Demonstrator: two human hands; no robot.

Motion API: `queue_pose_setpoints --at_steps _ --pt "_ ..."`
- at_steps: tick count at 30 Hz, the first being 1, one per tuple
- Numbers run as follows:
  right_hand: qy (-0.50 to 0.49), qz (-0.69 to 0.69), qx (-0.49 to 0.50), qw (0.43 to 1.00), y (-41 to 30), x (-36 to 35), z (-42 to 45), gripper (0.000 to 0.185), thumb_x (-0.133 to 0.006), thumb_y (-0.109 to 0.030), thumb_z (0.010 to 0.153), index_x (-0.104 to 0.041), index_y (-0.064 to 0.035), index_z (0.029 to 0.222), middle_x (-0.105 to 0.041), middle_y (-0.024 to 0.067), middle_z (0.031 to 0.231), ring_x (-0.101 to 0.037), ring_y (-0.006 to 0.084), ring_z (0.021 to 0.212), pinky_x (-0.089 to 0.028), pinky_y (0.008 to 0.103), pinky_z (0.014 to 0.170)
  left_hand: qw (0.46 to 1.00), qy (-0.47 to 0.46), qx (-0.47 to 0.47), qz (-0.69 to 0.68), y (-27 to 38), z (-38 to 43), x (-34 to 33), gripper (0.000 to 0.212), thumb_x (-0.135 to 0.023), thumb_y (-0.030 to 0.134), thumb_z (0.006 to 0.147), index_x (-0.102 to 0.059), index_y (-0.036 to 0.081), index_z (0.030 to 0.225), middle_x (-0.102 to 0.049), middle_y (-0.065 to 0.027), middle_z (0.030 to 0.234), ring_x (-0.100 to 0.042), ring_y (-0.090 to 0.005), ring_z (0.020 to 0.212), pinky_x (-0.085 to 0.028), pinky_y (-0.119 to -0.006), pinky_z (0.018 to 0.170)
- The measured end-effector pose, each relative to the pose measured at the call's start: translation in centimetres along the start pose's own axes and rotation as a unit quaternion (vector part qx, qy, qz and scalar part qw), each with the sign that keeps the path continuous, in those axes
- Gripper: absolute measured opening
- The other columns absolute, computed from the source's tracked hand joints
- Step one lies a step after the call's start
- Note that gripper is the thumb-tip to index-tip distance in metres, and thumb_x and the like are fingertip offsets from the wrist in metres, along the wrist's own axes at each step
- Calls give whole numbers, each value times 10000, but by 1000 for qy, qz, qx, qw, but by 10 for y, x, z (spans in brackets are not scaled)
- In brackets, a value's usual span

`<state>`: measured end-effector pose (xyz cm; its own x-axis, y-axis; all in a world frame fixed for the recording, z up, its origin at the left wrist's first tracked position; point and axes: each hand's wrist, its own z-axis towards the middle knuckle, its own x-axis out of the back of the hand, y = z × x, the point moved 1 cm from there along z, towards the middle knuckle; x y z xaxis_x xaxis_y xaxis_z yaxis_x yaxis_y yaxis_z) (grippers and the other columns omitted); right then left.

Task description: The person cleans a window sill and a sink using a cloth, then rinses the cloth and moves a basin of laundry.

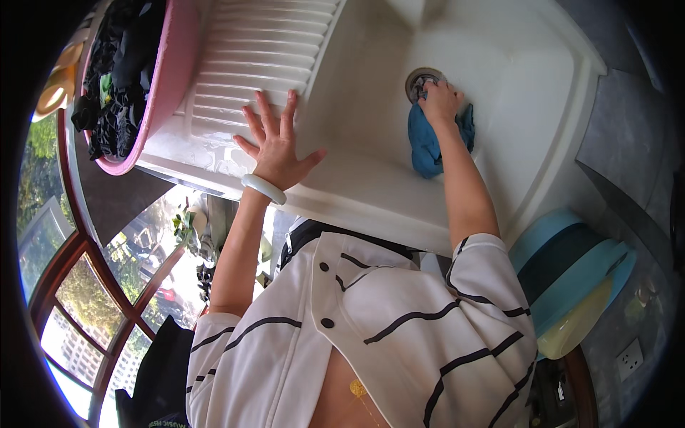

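Observation:
My left hand, a pale bangle on its wrist, is spread palm down with fingers apart at the lower edge of the ribbed washboard. It holds nothing. Down in the white sink basin, my right hand is closed over a bunched blue cloth beside the metal drain. Folds of this cloth spread out on both sides of my wrist. A small greyish, crumpled bit shows at my right fingertips, over the drain; whether it belongs to the cloth is unclear.
A pink basin full of dark clothes stands left of the washboard. Blue and yellowish basins are stacked on edge at the right, near a wall socket. Wood-framed windows are at the left.

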<state>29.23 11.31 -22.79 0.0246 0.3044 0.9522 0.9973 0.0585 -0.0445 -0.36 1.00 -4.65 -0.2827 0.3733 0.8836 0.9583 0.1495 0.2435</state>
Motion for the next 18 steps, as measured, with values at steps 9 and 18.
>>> queue_pose_setpoints --at_steps 9,18 --pt "44 745 -127 654 79 74 -38 54 -596 -126 850 -606 -82 881 -582 -28 858 -521 78 839 -384 256 776 999 9 -19 -39 -4 -2 -5 1132 -809 409 670 -60 308 1512 192 -241 1527 208 -545 1348 -19 -820 893" --pt "68 844 -80 525 85 127 -39 84 -556 -94 867 -553 -79 950 -596 50 1037 -546 183 1045 -382 404 987 1000 11 -6 -15 0 0 -2 1146 -807 453 645 -69 320 1511 162 -237 1537 192 -537 1360 -23 -815 901"
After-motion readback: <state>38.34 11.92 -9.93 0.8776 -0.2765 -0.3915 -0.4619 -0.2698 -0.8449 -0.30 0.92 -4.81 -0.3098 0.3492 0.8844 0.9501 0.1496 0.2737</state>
